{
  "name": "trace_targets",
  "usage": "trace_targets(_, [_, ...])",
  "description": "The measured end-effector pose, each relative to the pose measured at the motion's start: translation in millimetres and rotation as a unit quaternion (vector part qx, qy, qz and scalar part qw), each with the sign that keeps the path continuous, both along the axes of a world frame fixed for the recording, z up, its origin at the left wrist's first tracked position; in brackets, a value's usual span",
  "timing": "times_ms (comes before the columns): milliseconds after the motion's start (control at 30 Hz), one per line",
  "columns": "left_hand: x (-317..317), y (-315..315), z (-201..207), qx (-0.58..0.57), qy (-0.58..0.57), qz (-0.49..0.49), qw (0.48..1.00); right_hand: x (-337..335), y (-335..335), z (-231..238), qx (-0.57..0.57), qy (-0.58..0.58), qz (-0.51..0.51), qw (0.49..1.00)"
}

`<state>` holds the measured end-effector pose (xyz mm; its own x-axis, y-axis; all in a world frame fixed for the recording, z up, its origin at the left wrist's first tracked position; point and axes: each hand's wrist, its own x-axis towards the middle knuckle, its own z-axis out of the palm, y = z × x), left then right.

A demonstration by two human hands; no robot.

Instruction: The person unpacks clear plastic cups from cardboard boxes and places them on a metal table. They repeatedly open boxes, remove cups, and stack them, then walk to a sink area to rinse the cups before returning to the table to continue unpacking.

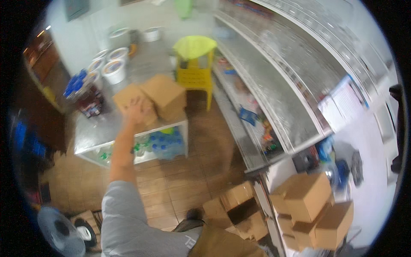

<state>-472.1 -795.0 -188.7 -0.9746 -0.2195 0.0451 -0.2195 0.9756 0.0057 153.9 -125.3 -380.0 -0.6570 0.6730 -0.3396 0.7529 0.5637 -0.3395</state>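
Observation:
My left hand [138,110] rests on top of a brown cardboard box [124,95], its fingers spread over the surface and somewhat blurred. That box sits on a grey metal-topped counter [92,132]. Touching its right side is a second closed cardboard box [167,96], near the counter's right edge. To the left of my hand stands a clear container with blue caps and dark red contents [87,100]. White tubs [113,72] are grouped behind the boxes. My right hand is out of view.
A yellow plastic chair [195,64] stands beyond the counter. Long metal shelves [265,85] run along the right, with a clipboard [344,105] at their end. Bottles [165,143] fill the counter's lower shelf. An open carton [239,210] and stacked boxes [310,201] lie nearer me; a fan [62,231] is lower left.

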Motion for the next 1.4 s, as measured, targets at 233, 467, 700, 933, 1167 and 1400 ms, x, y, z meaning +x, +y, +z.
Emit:
trace_targets(233, [68, 84, 9, 0.114, 0.445, -0.189, 0.868, 38, -19, 98, 0.013, -0.001, -0.099, 0.995])
trace_targets(467, [179, 327, -52, 0.427, 0.165, -0.447, 0.768, -4, 5, 218, 0.184, 0.327, -0.175, 0.910])
trace_targets(700, [322, 549, 74, 0.517, 0.035, -0.681, 0.518, -20, 114, 323, 0.157, 0.517, -0.157, 0.826])
trace_targets(933, [397, 724, 186, 0.397, 0.162, -0.762, 0.485, -62, 241, 348, -0.010, 0.469, -0.118, 0.875])
trace_targets(1167, [431, 800, 206, 0.179, 0.073, -0.734, 0.651, -124, 344, 317, 0.041, 0.496, -0.040, 0.867])
trace_targets(1400, [427, 774, 216, 0.161, 0.036, -0.711, 0.683, -124, 357, 373, 0.129, 0.350, 0.162, 0.914])
